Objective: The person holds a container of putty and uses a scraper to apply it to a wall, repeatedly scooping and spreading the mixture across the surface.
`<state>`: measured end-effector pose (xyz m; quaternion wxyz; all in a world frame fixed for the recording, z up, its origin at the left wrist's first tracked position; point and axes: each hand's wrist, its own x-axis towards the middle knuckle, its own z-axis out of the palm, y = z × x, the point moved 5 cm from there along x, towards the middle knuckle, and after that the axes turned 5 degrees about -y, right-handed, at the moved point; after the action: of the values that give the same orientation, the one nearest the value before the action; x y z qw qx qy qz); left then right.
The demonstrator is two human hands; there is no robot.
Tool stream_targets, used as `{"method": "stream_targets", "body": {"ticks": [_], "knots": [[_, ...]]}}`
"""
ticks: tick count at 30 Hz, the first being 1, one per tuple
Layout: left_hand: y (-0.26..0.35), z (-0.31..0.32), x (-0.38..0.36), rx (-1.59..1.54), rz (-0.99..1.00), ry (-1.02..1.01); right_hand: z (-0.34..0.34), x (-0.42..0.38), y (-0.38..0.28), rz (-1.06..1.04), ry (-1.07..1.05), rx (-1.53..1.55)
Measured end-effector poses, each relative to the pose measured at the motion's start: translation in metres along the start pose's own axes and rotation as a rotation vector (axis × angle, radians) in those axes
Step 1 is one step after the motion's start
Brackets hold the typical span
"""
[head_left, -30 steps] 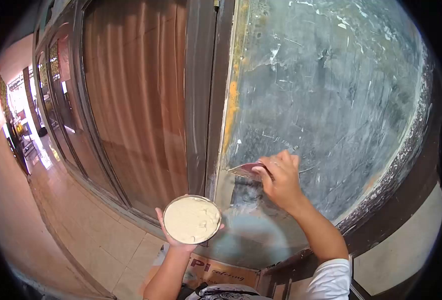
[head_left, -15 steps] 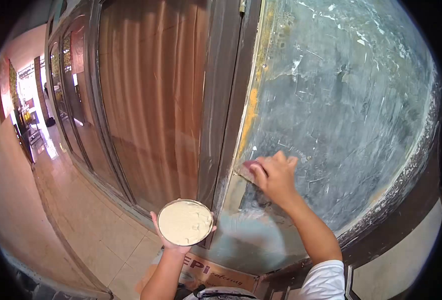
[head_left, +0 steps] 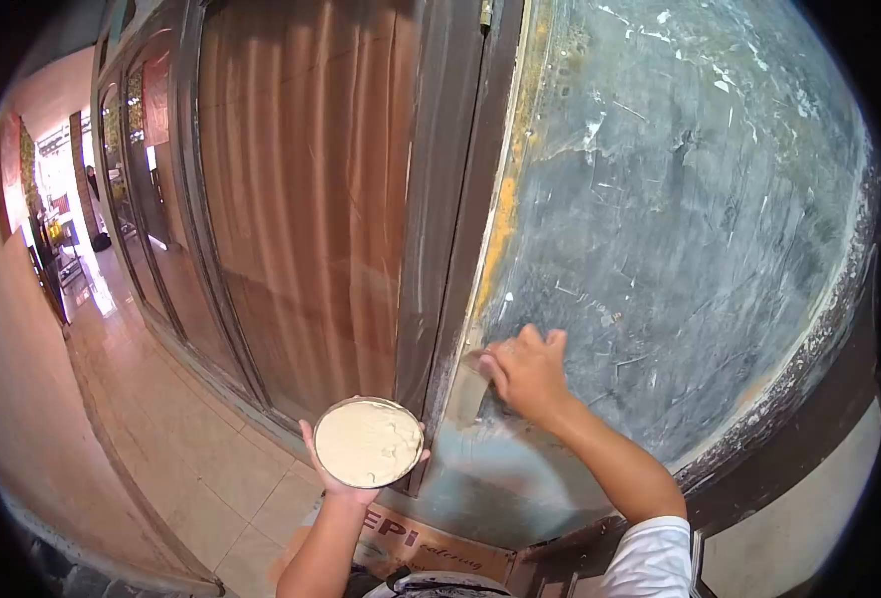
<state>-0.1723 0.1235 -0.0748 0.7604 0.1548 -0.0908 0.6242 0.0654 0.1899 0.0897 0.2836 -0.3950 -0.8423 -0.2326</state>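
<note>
Left fingers (head_left: 308,435), lower center, are cradling a likely weighty bowl (head_left: 381,486) underneath. Right fingers (head_left: 529,340) are pinching a seemingly thin scraper (head_left: 475,360).

This looks like a walkway along the side of a building, maybe a home or a small shop; I can't tell which. The floor (head_left: 201,488) has big, shiny tan tiles. Along one side is a row of tall glass windows with dark brown frames (head_left: 156,199), and long reddish-brown curtains (head_left: 301,199) hang behind the biggest glass. A plain pinkish wall (head_left: 32,379) runs down the other side. Bright light comes in at the white, glowing far end (head_left: 57,179). Low down, an orange board (head_left: 431,543) says "EPI" and "catering".
</note>
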Motion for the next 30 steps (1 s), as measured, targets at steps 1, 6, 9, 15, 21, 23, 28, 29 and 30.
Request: {"method": "stream_targets", "body": {"ticks": [1,6,9,15,21,23,28,29,30], "knots": [[0.001,0.002,0.001,0.001,0.000,-0.005,-0.008,0.010,0.002,-0.006,0.051,-0.044],[0.004,-0.001,-0.003,-0.016,0.022,-0.018,-0.081,0.031,0.025,0.161,0.458,0.026],[0.006,-0.001,-0.006,0.010,0.039,0.032,-0.039,0.008,0.008,0.051,0.295,0.061],[0.008,-0.002,-0.008,0.044,0.052,0.051,-0.031,0.021,0.010,0.017,0.232,-0.076],[0.003,0.001,-0.012,-0.007,0.014,0.064,-0.057,0.018,0.015,0.050,0.350,0.085],[0.004,-0.003,-0.013,0.081,0.027,0.102,-0.005,-0.007,-0.009,-0.051,0.111,0.077],[0.003,0.002,-0.012,0.061,0.012,0.078,0.001,0.002,0.001,-0.084,0.092,-0.030],[0.002,0.001,-0.013,0.047,0.006,0.058,-0.030,0.017,0.013,-0.011,0.250,-0.044],[0.001,0.002,-0.013,0.048,0.004,0.062,-0.055,0.022,0.022,0.065,0.404,-0.060]]}}
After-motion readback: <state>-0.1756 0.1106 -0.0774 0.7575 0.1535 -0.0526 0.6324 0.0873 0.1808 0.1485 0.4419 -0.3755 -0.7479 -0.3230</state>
